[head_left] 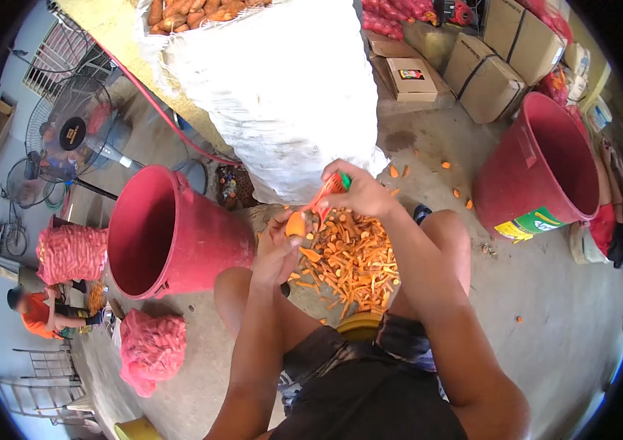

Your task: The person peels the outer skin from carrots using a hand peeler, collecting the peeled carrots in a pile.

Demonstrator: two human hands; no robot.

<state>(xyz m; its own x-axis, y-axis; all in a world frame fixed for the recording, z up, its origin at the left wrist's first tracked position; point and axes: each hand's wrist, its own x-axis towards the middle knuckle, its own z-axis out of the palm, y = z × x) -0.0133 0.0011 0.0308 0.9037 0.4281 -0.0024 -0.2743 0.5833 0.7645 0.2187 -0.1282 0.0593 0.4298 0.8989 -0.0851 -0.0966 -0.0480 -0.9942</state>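
My left hand [276, 249] grips a small orange carrot [295, 224] by its lower end. My right hand [359, 192] holds an orange peeler with a green tip [332, 187] against the carrot's upper side. Under both hands, between my knees, lies a heap of orange carrot peelings [348, 260] on the concrete floor. A big white sack [282, 95] filled with carrots stands just beyond my hands.
A red bucket [168, 238] lies tilted at my left, another red bucket [539, 169] at my right. Cardboard boxes [487, 73] stand behind it. Pink net bags [151, 348] and a floor fan [73, 132] are at left, where another person in orange [36, 312] crouches.
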